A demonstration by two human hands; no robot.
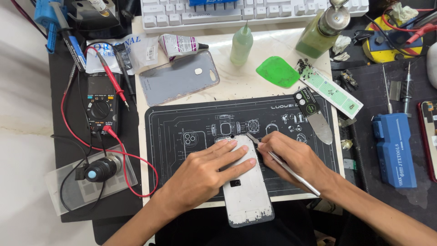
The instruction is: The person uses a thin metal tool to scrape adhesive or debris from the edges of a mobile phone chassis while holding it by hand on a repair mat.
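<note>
Phone frame (246, 196) under left hand (205, 175): bare grey metal, matt, scuffed at edges. Tweezers (284, 166) in right hand (296, 159): polished steel, glossy. Work mat (182, 123): black rubbery, matt. Back cover (177, 78): smooth grey plastic, slight sheen. Pry card (277, 71): green plastic, semi-gloss. Squeeze bottle (241, 44): translucent soft plastic.

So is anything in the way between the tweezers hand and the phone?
Nothing visible is. The right hand holds the metal tweezers, and their tip is already at the upper right edge of the grey phone frame. The left hand lies flat on the frame, beside that spot, not across it.
</note>
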